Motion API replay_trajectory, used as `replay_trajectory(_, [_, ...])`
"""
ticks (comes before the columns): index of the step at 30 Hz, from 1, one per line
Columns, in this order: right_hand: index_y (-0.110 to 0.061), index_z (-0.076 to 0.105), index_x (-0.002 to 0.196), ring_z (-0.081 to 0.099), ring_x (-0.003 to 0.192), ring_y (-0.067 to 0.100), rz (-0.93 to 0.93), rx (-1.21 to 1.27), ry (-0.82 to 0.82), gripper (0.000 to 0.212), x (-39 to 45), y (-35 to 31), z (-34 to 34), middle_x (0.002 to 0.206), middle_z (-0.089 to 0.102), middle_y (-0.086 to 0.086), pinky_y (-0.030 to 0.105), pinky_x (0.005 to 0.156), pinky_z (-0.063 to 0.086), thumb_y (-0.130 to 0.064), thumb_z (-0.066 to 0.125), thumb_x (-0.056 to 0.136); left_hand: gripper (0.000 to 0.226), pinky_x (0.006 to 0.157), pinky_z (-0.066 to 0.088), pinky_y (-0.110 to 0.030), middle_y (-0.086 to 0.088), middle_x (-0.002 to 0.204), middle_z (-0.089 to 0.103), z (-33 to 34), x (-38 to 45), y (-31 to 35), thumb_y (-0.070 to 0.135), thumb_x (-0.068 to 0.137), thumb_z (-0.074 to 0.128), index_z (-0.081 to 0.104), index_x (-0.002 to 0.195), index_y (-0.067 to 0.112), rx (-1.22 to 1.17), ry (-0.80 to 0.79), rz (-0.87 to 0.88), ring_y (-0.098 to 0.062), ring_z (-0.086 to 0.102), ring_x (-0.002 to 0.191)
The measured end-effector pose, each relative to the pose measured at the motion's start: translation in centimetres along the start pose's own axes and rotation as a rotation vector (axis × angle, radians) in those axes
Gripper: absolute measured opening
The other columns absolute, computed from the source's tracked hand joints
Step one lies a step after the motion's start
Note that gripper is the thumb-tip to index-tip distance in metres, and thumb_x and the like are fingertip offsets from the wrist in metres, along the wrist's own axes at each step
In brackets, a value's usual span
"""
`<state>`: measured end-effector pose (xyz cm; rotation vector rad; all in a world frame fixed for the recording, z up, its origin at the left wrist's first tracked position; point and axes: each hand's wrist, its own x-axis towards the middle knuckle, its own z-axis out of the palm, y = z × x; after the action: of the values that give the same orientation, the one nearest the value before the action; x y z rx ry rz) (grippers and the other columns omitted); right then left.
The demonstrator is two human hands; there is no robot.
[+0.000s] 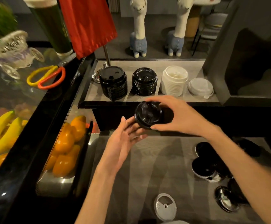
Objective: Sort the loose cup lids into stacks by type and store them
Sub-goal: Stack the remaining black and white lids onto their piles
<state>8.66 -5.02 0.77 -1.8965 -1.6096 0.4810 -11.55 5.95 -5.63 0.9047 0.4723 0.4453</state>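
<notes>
The right hand (178, 116) grips a small stack of black lids (148, 115) from above, thumb on the near rim and fingers curled over the far rim, holding it in the air just in front of the raised shelf (92, 94). The left hand (123, 139) is open, palm turned toward the stack, its fingertips touching or nearly touching the lower left edge; it grasps nothing and seems to be steadying or squaring the lids.

On the shelf stand 4 sorted groups in a row: a tall black stack with flat tops (113, 83) at the left, a second black stack (144, 81) with a raised sip profile, a white stack (174, 80), and a single translucent lid (200, 87) at the right. The held stack sits directly below and just in front of the second black stack, so the coming move probably runs straight away from the person and slightly upward. The stack's axis is tilted, its top facing up and toward the camera, so it would need levelling before it seats. The right hand is the nearer one and already carries the load.

Several loose black lids (204, 168) remain on the tabletop (139, 167) at the right, and 1 clear flat lid (165, 206) lies near the bottom edge, so the sorting looks well along but unfinished.
</notes>
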Motion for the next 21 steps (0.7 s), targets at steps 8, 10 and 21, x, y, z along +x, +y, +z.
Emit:
replay_trajectory(8, [-0.035, 0.052, 0.144, 0.053, 0.124, 0.003, -0.017, -0.206, -0.095, 0.071, 11.1, -1.1, -9.2, 0.135, 0.058, -0.016, 0.016, 0.104, 0.041, -0.040, 0.086, 0.082, 0.036, 0.110, 0.049, -0.036, -0.006, 0.131, 0.070, 1.5, 4.4, 6.0, 0.024, 0.110, 0.042, 0.059, 0.139, 0.009, 0.218, 0.135, 0.250, -0.017, 0.066, 0.123])
replay_trajectory(10, [-0.039, 0.052, 0.144, 0.052, 0.127, 0.006, 0.021, -0.241, -0.179, 0.072, 13.1, -0.4, -9.9, 0.135, 0.057, -0.017, 0.021, 0.107, 0.040, -0.046, 0.086, 0.081, 0.035, 0.114, 0.046, -0.039, -0.006, 0.131, 0.070, 1.2, 5.4, 6.5, 0.023, 0.110, 0.043, 0.059, 0.138, 0.009, 0.225, 0.165, 0.262, -0.016, 0.066, 0.123])
replay_trajectory(21, [-0.046, 0.051, 0.142, 0.053, 0.131, 0.013, 0.106, -0.277, -0.308, 0.076, 16.7, 1.9, -10.0, 0.143, 0.058, -0.009, 0.042, 0.116, 0.042, -0.057, 0.085, 0.075, 0.038, 0.118, 0.042, -0.040, -0.003, 0.138, 0.065, 0.9, 7.1, 6.7, 0.023, 0.109, 0.044, 0.056, 0.143, 0.012, 0.311, 0.216, 0.214, -0.014, 0.060, 0.130])
